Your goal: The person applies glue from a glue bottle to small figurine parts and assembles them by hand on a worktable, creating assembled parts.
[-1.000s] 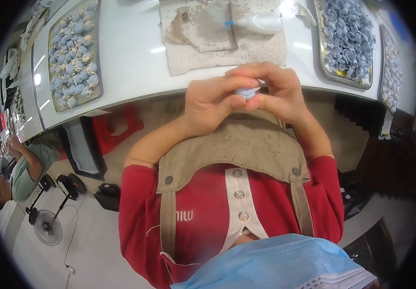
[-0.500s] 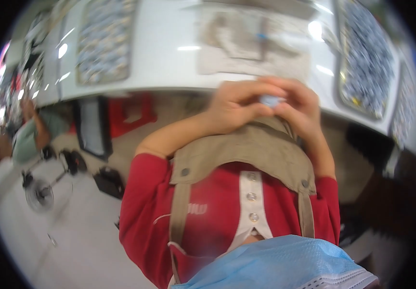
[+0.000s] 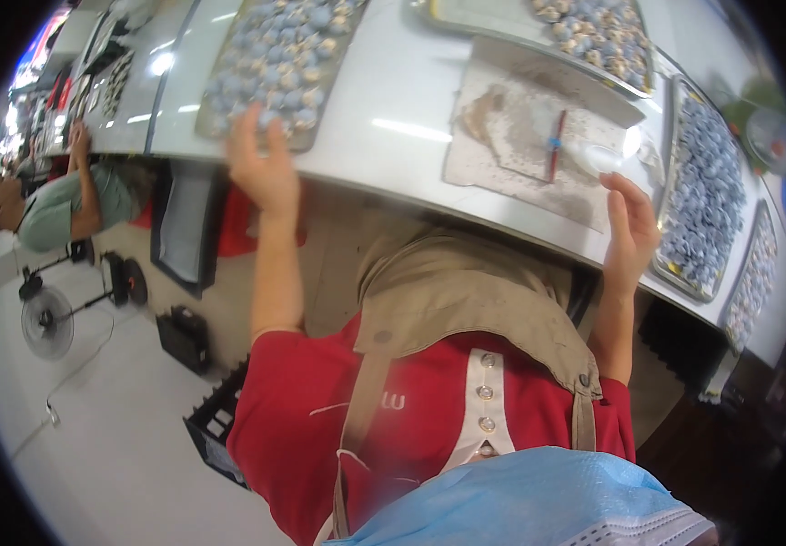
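My left hand (image 3: 264, 168) reaches over the near end of the left tray (image 3: 307, 141), thumb and fingers apart. Small round grey-blue and cream pieces (image 3: 275, 68) fill that tray. One piece lies right by my fingertips; whether they touch it is unclear. Above the table's front edge at the right, my right hand (image 3: 631, 227) hangs with its fingers loosely stretched and nothing visible in it. Near it lies a stained, pale board (image 3: 502, 173) with a red stick-like tool (image 3: 557, 146) banded in blue. Beside this tool is a clear, shiny item (image 3: 598, 156).
A tray of grey-blue pieces (image 3: 702, 200) stands at the right, another tray (image 3: 493, 16) at the back, and a further one (image 3: 750, 273) at far right. A co-worker (image 3: 61, 205) sits at the left. On the floor are a fan (image 3: 47, 320) and black crates (image 3: 216, 428).
My hands, earlier together around a small pale-blue piece, have parted. The left went to the left tray, the right moved slightly rightward. The view has turned, too.
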Demonstrator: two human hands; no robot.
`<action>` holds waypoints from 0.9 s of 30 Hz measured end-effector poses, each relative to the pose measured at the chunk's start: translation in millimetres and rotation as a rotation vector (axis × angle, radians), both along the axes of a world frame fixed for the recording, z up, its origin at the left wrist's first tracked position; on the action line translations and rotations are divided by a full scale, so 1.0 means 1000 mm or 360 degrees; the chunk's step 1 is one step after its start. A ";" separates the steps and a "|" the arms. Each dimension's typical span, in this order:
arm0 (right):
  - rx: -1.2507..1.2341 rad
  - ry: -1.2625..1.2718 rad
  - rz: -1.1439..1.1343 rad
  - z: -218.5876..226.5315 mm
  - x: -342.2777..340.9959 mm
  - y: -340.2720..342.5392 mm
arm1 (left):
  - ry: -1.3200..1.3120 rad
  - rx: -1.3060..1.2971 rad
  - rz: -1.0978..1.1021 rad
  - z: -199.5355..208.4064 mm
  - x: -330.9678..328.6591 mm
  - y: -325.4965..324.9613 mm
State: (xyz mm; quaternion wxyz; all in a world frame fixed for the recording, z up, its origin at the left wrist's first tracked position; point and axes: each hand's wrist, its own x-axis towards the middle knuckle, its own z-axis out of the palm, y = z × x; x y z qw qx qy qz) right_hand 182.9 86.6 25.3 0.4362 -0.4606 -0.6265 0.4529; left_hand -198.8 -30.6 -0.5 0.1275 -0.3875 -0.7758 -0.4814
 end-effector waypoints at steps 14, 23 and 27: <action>0.0317 -0.0267 -0.0019 -0.011 0.006 0.008 | 0.1228 -0.0390 -0.1299 -0.001 0.120 0.335; 0.0828 -0.0980 -0.0060 -0.013 0.018 0.031 | 0.0553 -0.0126 -0.1657 0.029 0.127 0.291; 0.0613 -0.1394 0.0085 -0.021 0.011 0.037 | -0.0627 -0.0542 -0.1785 0.091 0.132 0.180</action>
